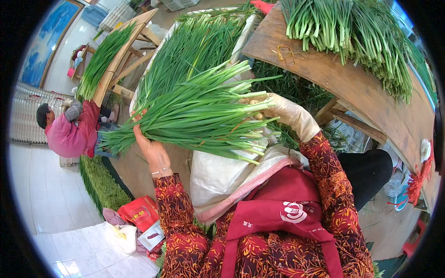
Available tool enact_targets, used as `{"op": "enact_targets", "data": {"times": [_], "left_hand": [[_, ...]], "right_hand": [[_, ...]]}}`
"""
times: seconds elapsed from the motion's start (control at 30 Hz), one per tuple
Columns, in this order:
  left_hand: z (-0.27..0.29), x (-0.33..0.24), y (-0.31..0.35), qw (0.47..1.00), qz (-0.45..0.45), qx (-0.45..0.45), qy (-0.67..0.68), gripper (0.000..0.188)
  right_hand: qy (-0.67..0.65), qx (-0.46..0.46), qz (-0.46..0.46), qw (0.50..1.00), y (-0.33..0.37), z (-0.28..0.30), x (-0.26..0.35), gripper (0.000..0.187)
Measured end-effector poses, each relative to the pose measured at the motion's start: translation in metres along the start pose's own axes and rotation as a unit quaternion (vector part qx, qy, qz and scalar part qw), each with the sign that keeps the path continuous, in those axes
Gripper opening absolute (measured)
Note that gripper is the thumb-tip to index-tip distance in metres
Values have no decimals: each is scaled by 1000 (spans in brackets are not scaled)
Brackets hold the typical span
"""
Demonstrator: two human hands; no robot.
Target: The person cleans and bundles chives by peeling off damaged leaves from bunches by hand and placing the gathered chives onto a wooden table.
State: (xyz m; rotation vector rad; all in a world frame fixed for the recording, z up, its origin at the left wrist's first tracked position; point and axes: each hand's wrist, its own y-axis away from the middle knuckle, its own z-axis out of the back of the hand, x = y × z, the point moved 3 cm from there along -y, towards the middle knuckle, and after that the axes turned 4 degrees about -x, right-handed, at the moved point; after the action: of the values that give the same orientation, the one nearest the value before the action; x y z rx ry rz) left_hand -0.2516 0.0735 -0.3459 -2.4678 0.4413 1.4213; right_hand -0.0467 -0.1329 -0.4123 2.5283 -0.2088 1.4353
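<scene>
A large bunch of green chives [194, 113] is held up across the middle of the view, leaf tips to the left and pale stem ends to the right. My left hand [150, 143], bare with a bracelet at the wrist, is closed around the leafy end; the leaves partly hide its fingers. On the right, my right hand [278, 109] in a cream glove grips some of the pale stem ends. Just beyond the bunch lies a long pile of loose chives [197, 44] in a white-rimmed container [243, 37].
A wooden table [320, 69] at right carries more chives [352, 41] and has red strings [419, 180] hanging off its edge. White woven sacking [215, 176] covers my lap. At left, a person in pink [72, 132] sits by a wooden stand [116, 60]. A red bag [139, 212] lies lower left.
</scene>
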Motion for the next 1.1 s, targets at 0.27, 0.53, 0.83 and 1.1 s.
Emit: {"op": "enact_targets", "data": {"times": [0.27, 0.53, 0.83, 1.1], "left_hand": [[3, 4, -7, 998, 8, -20, 62, 34], [0, 4, -4, 999, 6, -29, 19, 36], [-3, -5, -2, 999, 3, -37, 20, 40], [-28, -12, 9, 998, -42, 38, -6, 41]], "right_hand": [[-42, -52, 50, 997, -21, -19, -10, 21], [65, -123, 18, 990, 34, 5, -12, 19], [309, -427, 22, 849, 101, 76, -22, 37], [458, -134, -17, 879, -5, -17, 36, 40]]}}
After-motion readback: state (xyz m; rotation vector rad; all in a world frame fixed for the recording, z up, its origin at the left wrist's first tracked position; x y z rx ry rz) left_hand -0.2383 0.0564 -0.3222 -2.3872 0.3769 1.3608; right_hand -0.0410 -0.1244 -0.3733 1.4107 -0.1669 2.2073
